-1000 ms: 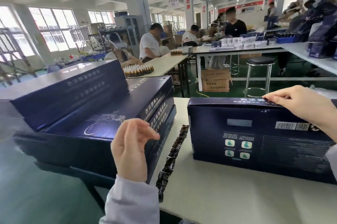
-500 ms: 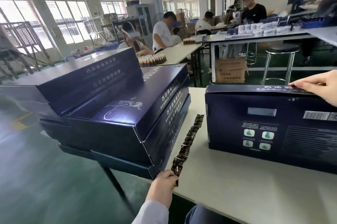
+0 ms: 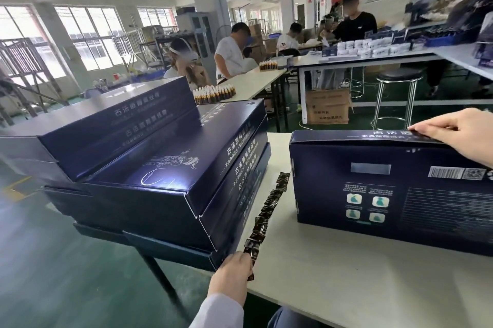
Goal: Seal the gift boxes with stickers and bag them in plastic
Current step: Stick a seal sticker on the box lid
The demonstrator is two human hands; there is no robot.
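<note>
A dark blue gift box stands on its long edge on the right of the white table, its back panel with a barcode and four small green icons facing the camera. The right hand lies along the box's top edge, with the fingers fairly straight and pressing flat on the top flap rather than wrapping around it. Just left of this box, a long strip of dark stickers lies on the table, running from the far side toward the near edge between the upright box and a stack of boxes. The left hand is at the table's near left edge, its fingers curled over the near end of the strip and gripping it; a short bit of the strip shows below the hand. The stack sits on the left of the table, several flat boxes piled unevenly, with some hanging past the table's left edge. Farther off, across the green floor, people sit and stand at long tables. Small brown bottles stand in rows there, with a cardboard carton and a round stool nearby.
</note>
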